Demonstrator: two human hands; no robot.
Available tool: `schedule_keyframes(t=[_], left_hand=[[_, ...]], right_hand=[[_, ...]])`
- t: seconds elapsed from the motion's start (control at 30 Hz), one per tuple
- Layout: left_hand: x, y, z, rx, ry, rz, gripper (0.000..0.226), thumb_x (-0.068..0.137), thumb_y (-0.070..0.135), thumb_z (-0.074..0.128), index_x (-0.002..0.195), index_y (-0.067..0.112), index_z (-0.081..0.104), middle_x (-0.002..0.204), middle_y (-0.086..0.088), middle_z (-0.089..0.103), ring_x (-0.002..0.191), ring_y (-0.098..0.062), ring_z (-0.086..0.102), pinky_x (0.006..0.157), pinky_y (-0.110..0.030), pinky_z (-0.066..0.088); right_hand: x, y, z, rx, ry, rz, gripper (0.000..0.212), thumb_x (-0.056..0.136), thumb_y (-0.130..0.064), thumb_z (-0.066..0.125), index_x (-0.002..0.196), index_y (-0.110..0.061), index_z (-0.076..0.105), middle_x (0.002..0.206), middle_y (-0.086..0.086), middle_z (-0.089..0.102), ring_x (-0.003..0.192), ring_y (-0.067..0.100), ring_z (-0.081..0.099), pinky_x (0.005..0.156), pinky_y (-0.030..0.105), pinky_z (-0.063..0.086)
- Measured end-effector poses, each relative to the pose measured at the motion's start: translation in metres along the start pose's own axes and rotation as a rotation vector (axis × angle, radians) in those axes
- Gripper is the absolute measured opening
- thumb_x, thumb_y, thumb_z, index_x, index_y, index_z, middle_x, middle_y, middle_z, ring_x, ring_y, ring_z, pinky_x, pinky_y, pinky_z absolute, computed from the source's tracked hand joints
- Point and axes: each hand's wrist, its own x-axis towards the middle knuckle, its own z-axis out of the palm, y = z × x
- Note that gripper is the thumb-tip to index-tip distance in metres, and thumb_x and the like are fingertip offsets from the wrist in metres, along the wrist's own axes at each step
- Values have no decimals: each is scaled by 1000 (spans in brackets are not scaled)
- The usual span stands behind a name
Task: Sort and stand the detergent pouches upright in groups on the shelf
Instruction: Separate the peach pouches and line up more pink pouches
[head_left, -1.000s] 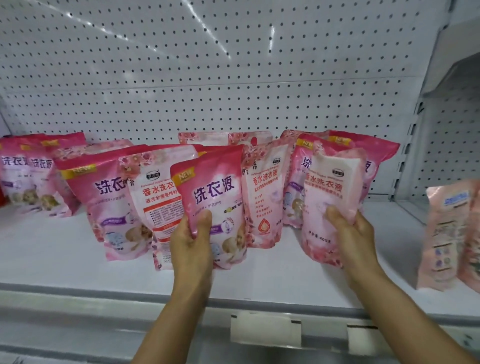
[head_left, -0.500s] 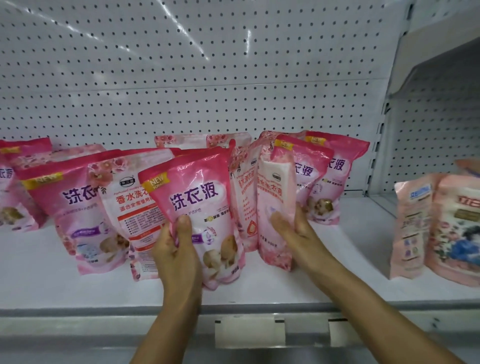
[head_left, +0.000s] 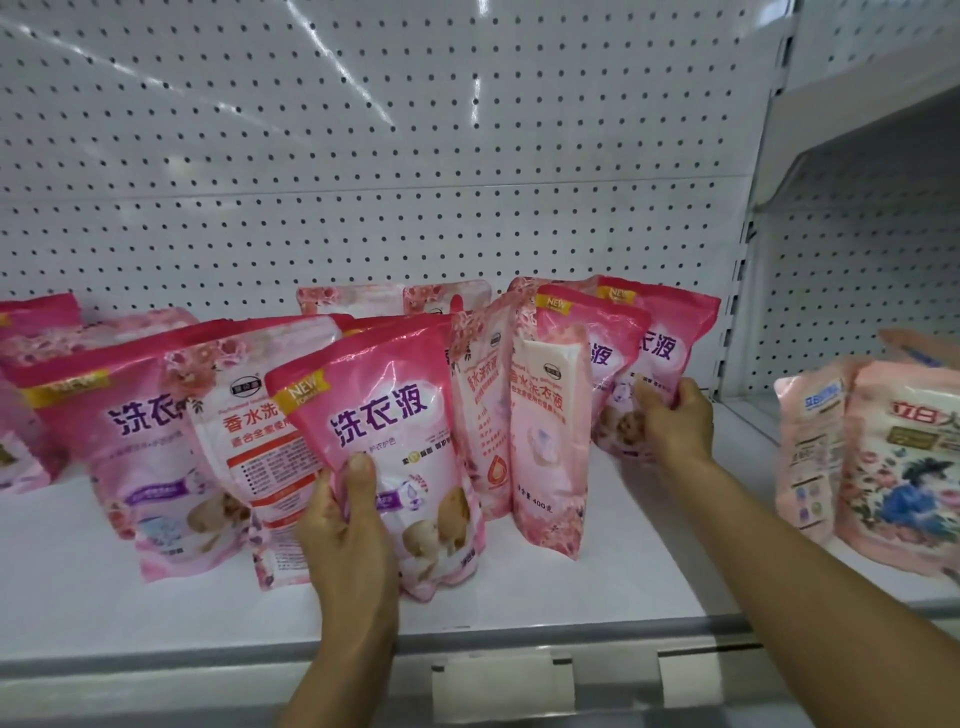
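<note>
1. Nearest to us is the front edge of the shelf (head_left: 156, 670), with two blank label holders (head_left: 501, 683) fixed on it.
2. Just above it our left hand (head_left: 353, 540) grips the dark pink pouch (head_left: 384, 447) at its lower left corner. The thumb lies on the front and the other fingers are curled behind, so we cannot see them. The pouch leans to the left and its bottom looks slightly raised off the shelf; we judge that we hold it so in order to carry it to its own group.
3. Behind this pouch a white and pink pouch (head_left: 249, 436) and another dark pink pouch (head_left: 140, 431) lean on each other, not yet sorted.
4. A little further, in the middle, a pale pink pouch (head_left: 550, 447) stands upright alone on the shelf, with a similar pouch (head_left: 480, 415) touching it on the left. They seem to be one group.
5. Further right, our right hand (head_left: 675, 421) closes on the lower edge of a dark pink pouch at the back (head_left: 618, 364), fingers curled round it, probably to pull it out from the pale ones.
6. At the far right some peach pouches (head_left: 883, 457) stand well apart.
7. Behind everything is the white board with holes (head_left: 363, 156).
</note>
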Motion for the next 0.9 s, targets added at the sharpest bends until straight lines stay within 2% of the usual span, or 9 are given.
schedule_keyframes(t=[0.17, 0.23, 0.33, 0.37, 0.47, 0.53, 0.63, 0.73, 0.9], left_hand=[[0, -1, -2, -33, -31, -31, 25, 96, 40, 54, 112, 24, 63, 102, -4, 77, 92, -24, 75, 84, -53, 59], [0, 1, -2, -48, -46, -32, 26, 95, 40, 55, 114, 24, 63, 103, -4, 77, 93, -24, 75, 85, -53, 58], [-1, 3, -1, -46, -86, -18, 38, 87, 43, 62, 121, 24, 62, 108, -1, 76, 95, -20, 74, 84, -46, 60], [-2, 5, -1, -33, -94, -12, 48, 81, 46, 65, 124, 25, 60, 110, 1, 75, 97, -17, 74, 84, -44, 61], [-4, 7, -2, 10, -86, 26, 56, 76, 49, 68, 127, 27, 59, 116, 8, 72, 103, -9, 70, 89, -37, 59], [-4, 8, -1, 33, -58, 45, 45, 84, 42, 68, 126, 26, 61, 116, 10, 71, 106, -7, 68, 94, -37, 56], [-3, 11, 1, 17, -9, 28, 32, 90, 33, 67, 121, 25, 64, 114, 10, 72, 106, -5, 66, 98, -37, 54], [-8, 20, -3, -51, 7, 0, 28, 91, 29, 68, 119, 25, 66, 110, 8, 74, 103, -9, 69, 96, -40, 56], [-38, 39, -26, -84, -21, -29, 32, 89, 28, 71, 120, 19, 68, 111, 2, 75, 105, -19, 71, 96, -48, 55]], right_hand=[[-48, 2, -22, -211, -8, -153, 21, 87, -38, 64, 96, -21, 55, 87, -4, 64, 87, 28, 64, 85, 52, 53], [-74, 2, -32, -207, -37, -241, 27, 86, -41, 65, 102, -27, 49, 93, -10, 62, 87, 19, 64, 78, 43, 56], [-103, -1, -34, -27, -119, -291, 38, 90, -29, 64, 121, -29, 41, 105, -21, 55, 92, -6, 57, 69, 16, 51], [-105, 2, -33, 9, -125, -293, 37, 92, -25, 63, 123, -29, 43, 106, -21, 58, 93, -7, 58, 70, 16, 52], [-104, -2, -32, 54, -61, -281, 17, 94, -20, 58, 111, -24, 57, 94, -12, 66, 86, 5, 66, 71, 25, 56], [-102, -8, -39, 33, -1, -280, 5, 95, -19, 57, 94, -22, 61, 80, -10, 64, 75, 5, 64, 61, 18, 53], [-108, -19, -51, 66, 66, -310, 31, 95, -23, 56, 65, -21, 46, 62, 2, 52, 54, 14, 54, 49, 30, 50], [-124, -29, -66, 118, 69, -308, 34, 95, -26, 56, 66, -14, 42, 62, 12, 41, 52, 22, 44, 48, 32, 45], [-168, -37, -95, 240, 33, -324, 35, 94, -22, 57, 69, -3, 43, 55, -1, 40, 44, 6, 39, 47, 22, 38]])
